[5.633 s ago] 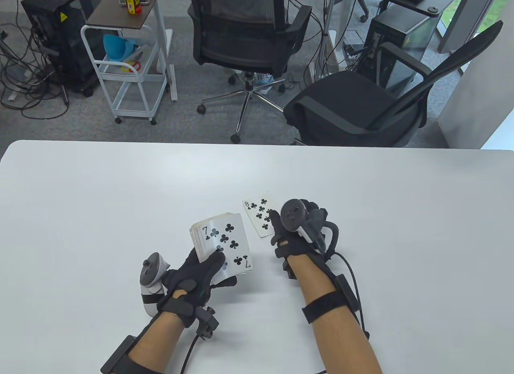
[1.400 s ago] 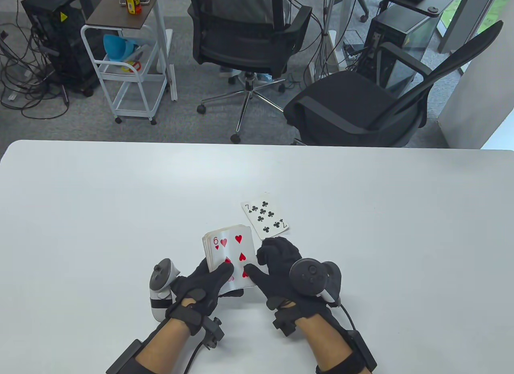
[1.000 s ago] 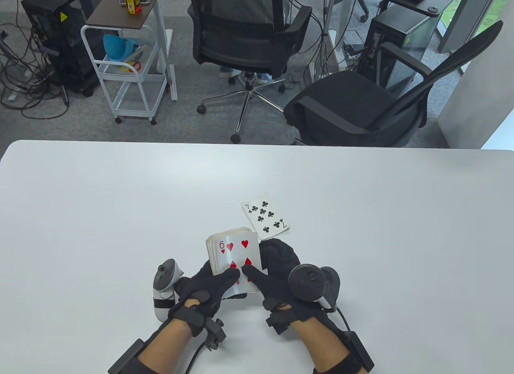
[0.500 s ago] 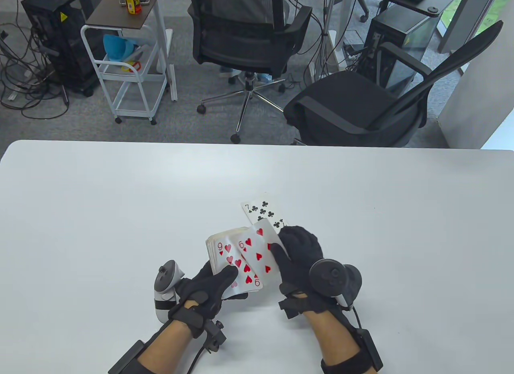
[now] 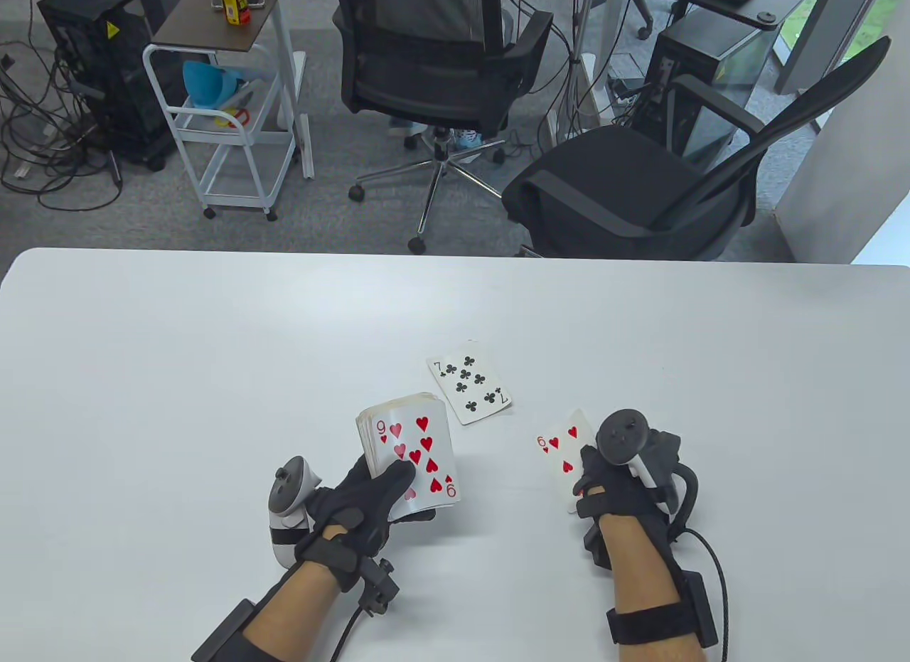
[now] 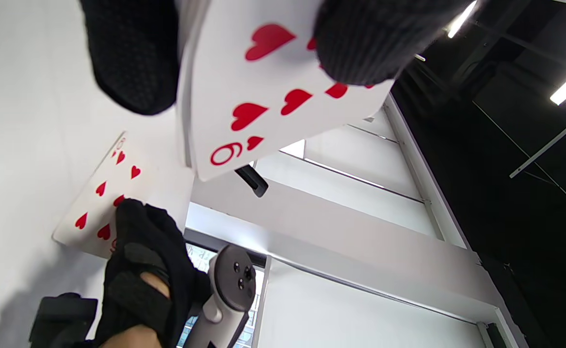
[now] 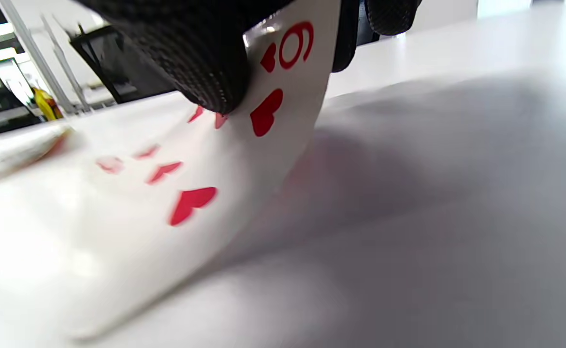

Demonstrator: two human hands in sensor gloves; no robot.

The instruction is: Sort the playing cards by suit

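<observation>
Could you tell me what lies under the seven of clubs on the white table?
The face-up seven of clubs lies flat on the white table. A thin white sliver peeks past its top edge, perhaps another card. Anything else beneath is covered, so the pile's depth cannot be told.

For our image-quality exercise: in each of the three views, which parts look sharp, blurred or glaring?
Table view: evenly lit and sharp; the 7 of clubs reads clearly. Left wrist view: the deck's 9 of hearts is crisp, ceiling lights glare at the right. Right wrist view: the 6 of hearts is sharp only near the right hand's fingers; its far end and the table smear soft.
</observation>
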